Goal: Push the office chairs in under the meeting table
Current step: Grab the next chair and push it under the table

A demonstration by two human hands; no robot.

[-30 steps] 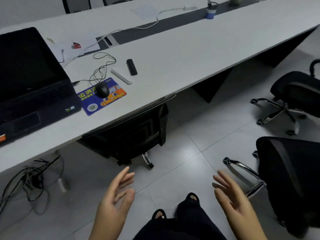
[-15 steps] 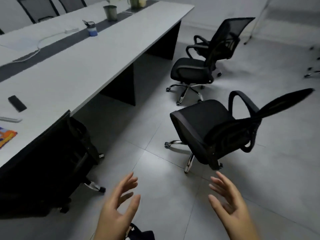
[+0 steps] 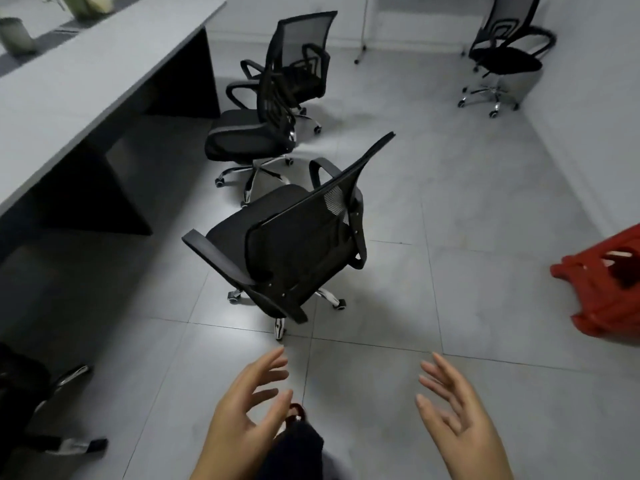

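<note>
Approach step. Left hand (image 3: 242, 407) and right hand (image 3: 453, 410) are spread, fingers (image 3: 273, 362) holding nothing. Nearest mesh office chair (image 3: 291, 244) stands on the floor, apart from the desk (image 3: 86, 81) long edge. Next: grasp backrest, roll it under.

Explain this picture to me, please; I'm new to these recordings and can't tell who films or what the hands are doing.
The camera sits on a person's head, looking forward and down. At the bottom are their own bare left hand and right hand, fingers spread, holding nothing. Ahead stands the nearest black mesh office chair, its back toward them, out from under the long grey meeting table. A second black chair and a third stand further along. A red plastic stool lies at the right.
</note>
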